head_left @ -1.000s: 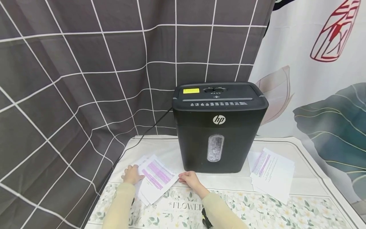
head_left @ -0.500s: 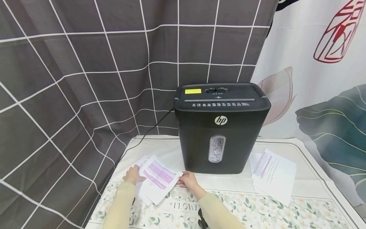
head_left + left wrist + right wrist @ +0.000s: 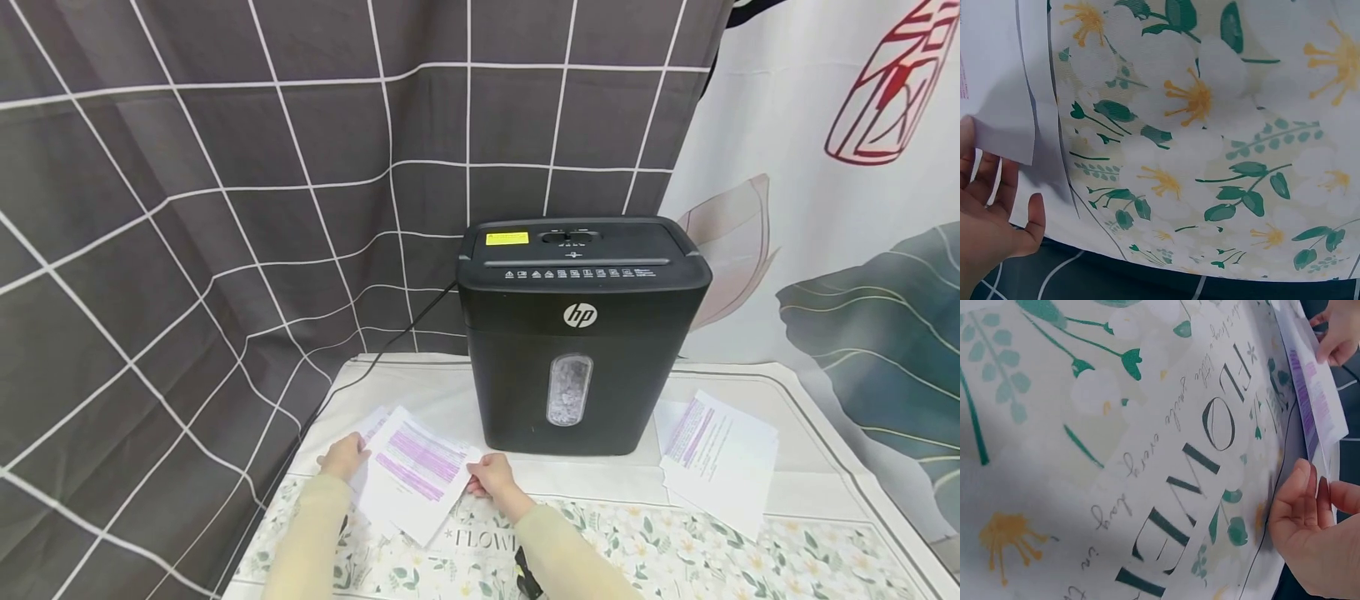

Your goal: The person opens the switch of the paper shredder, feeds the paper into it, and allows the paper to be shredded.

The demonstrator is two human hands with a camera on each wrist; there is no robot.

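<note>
A printed sheet of paper (image 3: 416, 479) with purple highlighted lines lies over other sheets at the table's left. My right hand (image 3: 497, 478) pinches its right corner between thumb and fingers. At the opposite edge, my left hand (image 3: 342, 457) grips the paper. In the left wrist view, fingers of this hand (image 3: 994, 219) pass beneath a lifted sheet corner (image 3: 1007, 125); how many sheets it holds I cannot tell. Seen from the right wrist, the highlighted sheet (image 3: 1316, 387) stands tilted between both hands. A black paper shredder (image 3: 577, 350) stands behind, to the right.
Another pile of printed sheets (image 3: 723, 467) lies right of the shredder. A black cord (image 3: 412, 323) runs from the shredder down the left side. The tablecloth (image 3: 480, 562) has a flower print. A dark checked curtain (image 3: 300, 167) hangs behind and to the left.
The left hand has shifted slightly left along the paper's edge, and the top sheet has turned and moved a little toward me. The right hand keeps its pinch on the corner.
</note>
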